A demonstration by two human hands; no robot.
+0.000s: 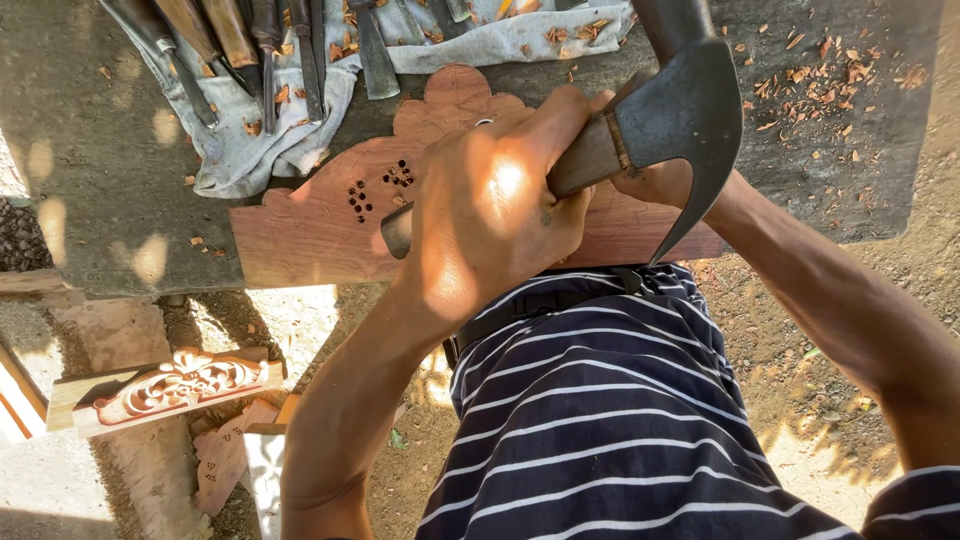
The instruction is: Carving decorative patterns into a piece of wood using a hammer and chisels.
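— Hands at work: what does each grip?

— Left hand (pixel 490 205) is clamped round a chisel (pixel 398 232), its handle running up-right, its tip low-left on the carved panel (pixel 300 225). Right hand (pixel 655 180) is mostly hidden behind the hammer (pixel 680 110); its grip cannot be told.

— Where does the panel lie?

— Flat on the worktop (pixel 100 180), just beyond both hands, the left nearer its drilled holes (pixel 380 188). More chisels (pixel 230 40) rest on a cloth (pixel 250 150) farther off.
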